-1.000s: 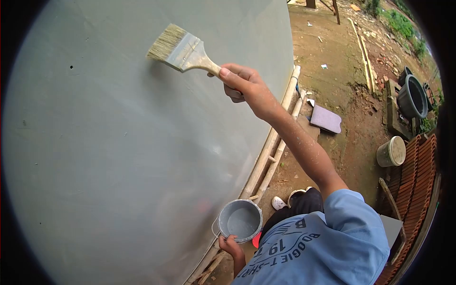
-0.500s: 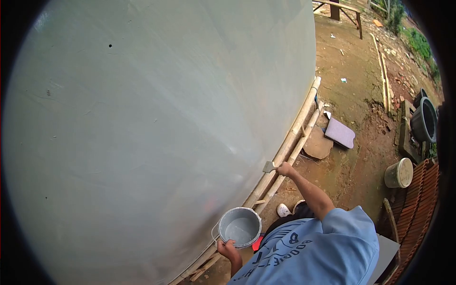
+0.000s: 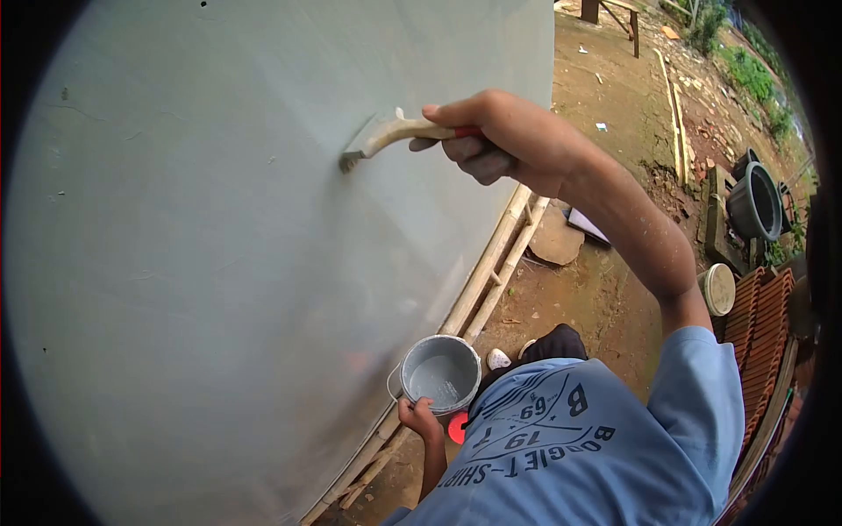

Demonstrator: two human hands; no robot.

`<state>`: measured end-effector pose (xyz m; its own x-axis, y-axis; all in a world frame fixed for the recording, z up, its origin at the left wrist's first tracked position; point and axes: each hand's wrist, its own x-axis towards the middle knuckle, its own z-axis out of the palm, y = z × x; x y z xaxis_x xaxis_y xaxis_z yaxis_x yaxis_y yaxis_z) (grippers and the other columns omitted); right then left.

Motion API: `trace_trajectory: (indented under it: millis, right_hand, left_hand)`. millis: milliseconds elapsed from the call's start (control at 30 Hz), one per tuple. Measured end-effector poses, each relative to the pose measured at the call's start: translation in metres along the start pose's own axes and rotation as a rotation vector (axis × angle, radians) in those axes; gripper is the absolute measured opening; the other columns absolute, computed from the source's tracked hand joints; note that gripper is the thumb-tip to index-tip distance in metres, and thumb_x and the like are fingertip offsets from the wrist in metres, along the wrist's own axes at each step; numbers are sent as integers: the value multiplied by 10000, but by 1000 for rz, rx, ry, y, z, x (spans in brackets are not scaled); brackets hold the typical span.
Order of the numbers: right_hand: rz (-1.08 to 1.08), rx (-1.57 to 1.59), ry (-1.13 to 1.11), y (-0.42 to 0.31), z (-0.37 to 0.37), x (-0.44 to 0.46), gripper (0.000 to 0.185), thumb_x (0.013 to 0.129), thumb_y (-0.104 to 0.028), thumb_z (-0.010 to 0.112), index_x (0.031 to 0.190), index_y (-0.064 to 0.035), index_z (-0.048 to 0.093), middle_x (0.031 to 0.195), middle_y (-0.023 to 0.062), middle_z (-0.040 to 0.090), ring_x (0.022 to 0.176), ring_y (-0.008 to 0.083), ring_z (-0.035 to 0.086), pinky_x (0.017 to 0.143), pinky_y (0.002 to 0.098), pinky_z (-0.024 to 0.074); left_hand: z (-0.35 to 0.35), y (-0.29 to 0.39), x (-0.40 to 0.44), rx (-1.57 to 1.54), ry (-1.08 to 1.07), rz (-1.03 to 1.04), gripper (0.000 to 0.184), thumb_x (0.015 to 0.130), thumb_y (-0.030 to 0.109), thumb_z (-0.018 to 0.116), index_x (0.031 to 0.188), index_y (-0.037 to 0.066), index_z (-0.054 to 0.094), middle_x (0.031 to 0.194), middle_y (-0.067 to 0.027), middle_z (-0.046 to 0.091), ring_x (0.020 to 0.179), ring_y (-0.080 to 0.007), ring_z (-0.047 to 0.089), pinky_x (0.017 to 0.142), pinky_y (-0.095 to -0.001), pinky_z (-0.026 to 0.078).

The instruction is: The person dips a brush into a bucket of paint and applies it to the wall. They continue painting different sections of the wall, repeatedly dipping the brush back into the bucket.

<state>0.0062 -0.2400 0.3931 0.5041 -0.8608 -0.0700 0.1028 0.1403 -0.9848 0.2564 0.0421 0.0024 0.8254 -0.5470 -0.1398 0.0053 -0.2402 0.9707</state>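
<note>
My right hand (image 3: 491, 140) is raised in front of the grey wall (image 3: 219, 263), closed around the handle of a paintbrush (image 3: 386, 136). The handle is pale with a red end, and the bristles are against the wall or very close to it. Low down by the wall, my left hand (image 3: 423, 417) grips the near rim of a grey bucket (image 3: 441, 373). Grey paint lies in the bottom of the bucket, and its wire handle hangs out to the left.
A bamboo ladder (image 3: 497, 263) leans along the wall. On the dirt ground are a flat brown slab (image 3: 555, 237), a pale bucket (image 3: 717, 289), a dark tub (image 3: 754, 202) and stacked roof tiles (image 3: 765, 337). A wooden bench (image 3: 627, 17) stands far off.
My right hand has lifted the paintbrush from low beside the ladder up to the middle of the wall. My left hand still holds the bucket in nearly the same place. The view has shifted.
</note>
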Motion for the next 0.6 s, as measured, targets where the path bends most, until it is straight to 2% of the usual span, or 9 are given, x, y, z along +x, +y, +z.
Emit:
trace_trajectory:
  millis: [33, 67, 100, 200, 267, 333, 433, 467, 600]
  right_hand:
    - [-78, -18, 21, -30, 13, -16, 407, 1030, -275, 437, 1078, 91, 608, 608, -107, 241, 483, 20, 197, 435, 221, 155]
    - [-167, 41, -58, -53, 15, -19, 335, 999, -209, 442, 913, 53, 632, 587, -89, 322, 489, 30, 236, 456, 218, 209]
    - [-403, -17, -52, -69, 21, -25, 330, 987, -186, 449, 903, 75, 633, 579, -83, 338, 492, 21, 264, 454, 205, 231]
    - [-551, 95, -186, -122, 40, -30, 201, 981, -190, 361, 947, -45, 496, 618, -53, 369, 507, 70, 288, 474, 244, 258]
    - [-739, 63, -116, -113, 49, 0, 239, 965, -198, 403, 944, -4, 540, 594, -53, 334, 504, 81, 273, 480, 265, 267]
    - [-784, 60, -72, -83, 52, 26, 284, 943, -214, 516, 892, 41, 628, 580, -54, 331, 500, 73, 269, 491, 261, 268]
    - [-513, 64, 1, 31, 38, 68, 392, 980, -389, 494, 929, -18, 612, 584, -75, 282, 513, 73, 245, 491, 262, 222]
    - [-393, 134, -95, 93, 25, 82, 406, 991, -435, 494, 931, -48, 603, 590, -82, 284, 517, 60, 241, 489, 252, 211]
    - [-36, 230, -42, 370, -12, 84, 316, 1017, -340, 491, 919, -58, 593, 610, -97, 321, 519, 43, 252, 485, 232, 220]
  left_hand:
    - [-2, 1, -1, 4, -15, 11, 318, 564, -44, 579, 626, 61, 285, 670, 26, 308, 627, -132, 320, 558, -310, 301]
    - [-3, 0, -1, 8, -30, 23, 315, 567, -42, 578, 626, 59, 286, 673, 23, 312, 629, -135, 322, 562, -310, 304]
    - [-4, -2, 0, 17, -35, 30, 314, 567, -42, 578, 628, 59, 286, 674, 22, 312, 630, -136, 323, 563, -310, 305]
    - [-2, -5, 4, 32, -45, 50, 318, 567, -44, 576, 633, 60, 283, 677, 21, 309, 633, -138, 323, 563, -309, 306]
    - [0, -3, 4, 32, -46, 48, 325, 565, -47, 574, 637, 62, 276, 678, 21, 301, 633, -136, 319, 562, -310, 304]
    - [-3, -9, 3, 20, -12, 35, 334, 565, -51, 571, 638, 66, 268, 680, 24, 292, 631, -135, 310, 559, -312, 297]
    - [-8, -18, 0, -26, 43, 1, 339, 562, -58, 567, 637, 71, 263, 682, 27, 283, 630, -131, 300, 554, -315, 287]
    - [-12, -20, -3, -47, 62, -11, 340, 562, -61, 566, 636, 72, 263, 683, 28, 281, 630, -130, 298, 553, -317, 284]
    - [-28, -27, -8, -20, 169, -23, 335, 550, -64, 574, 628, 61, 274, 679, 25, 289, 631, -129, 306, 552, -315, 290]
